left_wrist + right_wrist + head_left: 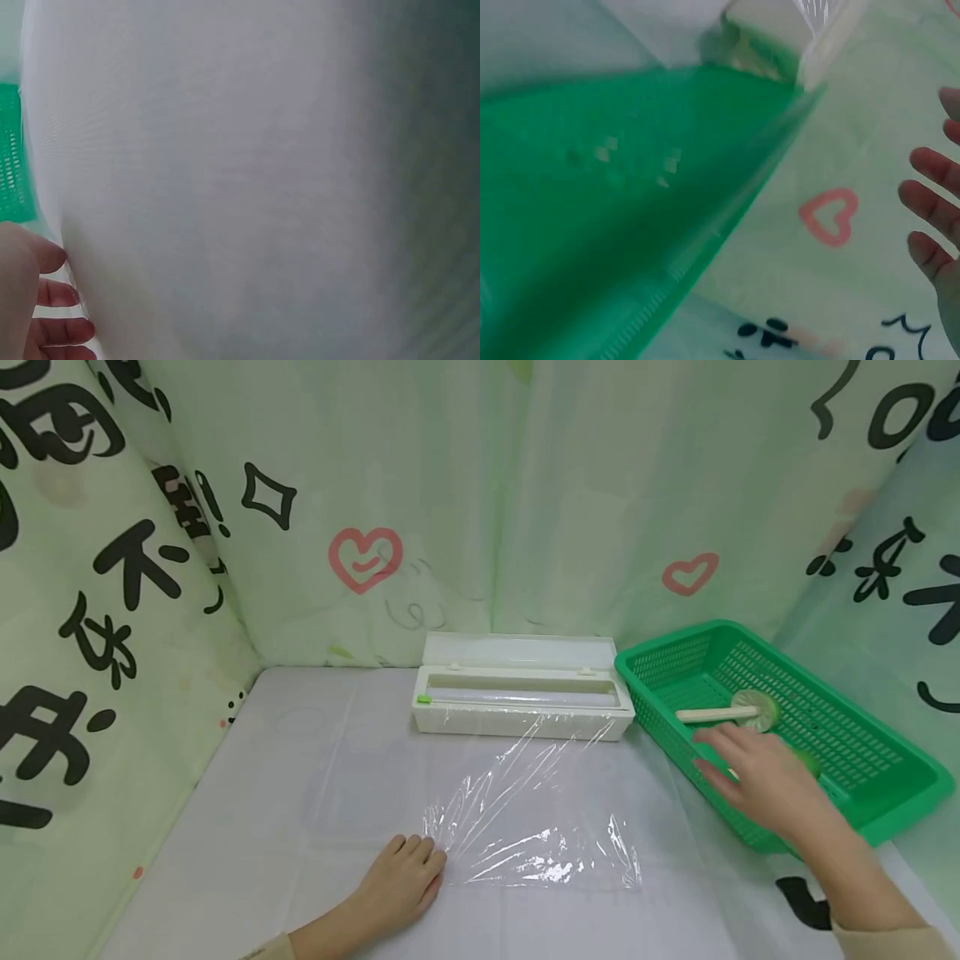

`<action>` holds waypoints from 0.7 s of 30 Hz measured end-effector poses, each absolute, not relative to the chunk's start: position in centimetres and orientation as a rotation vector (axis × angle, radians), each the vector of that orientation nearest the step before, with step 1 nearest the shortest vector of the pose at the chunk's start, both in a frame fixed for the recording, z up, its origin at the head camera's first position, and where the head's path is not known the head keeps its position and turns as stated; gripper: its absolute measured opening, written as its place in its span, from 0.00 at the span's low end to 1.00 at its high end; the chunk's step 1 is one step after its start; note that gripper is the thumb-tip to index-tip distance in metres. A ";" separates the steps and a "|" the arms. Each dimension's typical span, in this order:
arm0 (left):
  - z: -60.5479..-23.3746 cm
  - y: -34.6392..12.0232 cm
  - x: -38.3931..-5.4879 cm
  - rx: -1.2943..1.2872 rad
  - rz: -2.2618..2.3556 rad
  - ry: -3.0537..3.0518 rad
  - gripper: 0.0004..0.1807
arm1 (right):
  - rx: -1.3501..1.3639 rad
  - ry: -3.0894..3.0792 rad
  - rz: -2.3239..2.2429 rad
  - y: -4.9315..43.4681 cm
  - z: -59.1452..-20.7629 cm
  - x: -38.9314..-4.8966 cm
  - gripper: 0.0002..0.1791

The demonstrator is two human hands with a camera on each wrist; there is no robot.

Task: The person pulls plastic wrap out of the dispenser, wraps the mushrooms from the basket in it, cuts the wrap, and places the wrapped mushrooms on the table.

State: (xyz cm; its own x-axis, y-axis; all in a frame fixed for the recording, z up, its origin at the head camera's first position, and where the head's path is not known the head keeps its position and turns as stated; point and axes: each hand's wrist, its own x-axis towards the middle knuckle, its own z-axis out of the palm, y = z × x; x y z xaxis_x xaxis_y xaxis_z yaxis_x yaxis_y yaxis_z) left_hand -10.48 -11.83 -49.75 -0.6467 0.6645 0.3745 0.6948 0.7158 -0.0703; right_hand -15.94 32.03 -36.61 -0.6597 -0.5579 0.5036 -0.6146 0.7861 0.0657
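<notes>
Across the white-covered table we see clear film drawn near from the far white dispenser, its near-left corner gripped in the curled fingers of the left hand. The right hand is released, fingers apart, over the green basket at right, near a white-stalked item. We judge it early: pulling out looks done, but the film seems uncut and the item not yet lifted.

A: Which type of site was this?
B: A curtained work booth. Printed pale-green curtains enclosed three sides of a white-covered table.
A: Was the wider building identifiable?
B: It could not be determined; the curtains hid everything beyond.
</notes>
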 end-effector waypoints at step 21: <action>-49.0 -11.6 -10.1 -1.063 -0.078 -2.646 0.06 | 0.373 -3.263 -0.490 46.8 -36.9 -19.8 0.44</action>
State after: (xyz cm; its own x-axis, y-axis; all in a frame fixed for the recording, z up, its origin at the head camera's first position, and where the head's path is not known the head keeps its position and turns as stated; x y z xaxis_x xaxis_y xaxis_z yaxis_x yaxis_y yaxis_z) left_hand -10.15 -11.64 -48.99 -0.6868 0.6691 0.2840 0.6846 0.7267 -0.0565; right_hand -19.75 46.80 -36.88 -0.9590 -0.1927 -0.2078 -0.2453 0.9317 0.2680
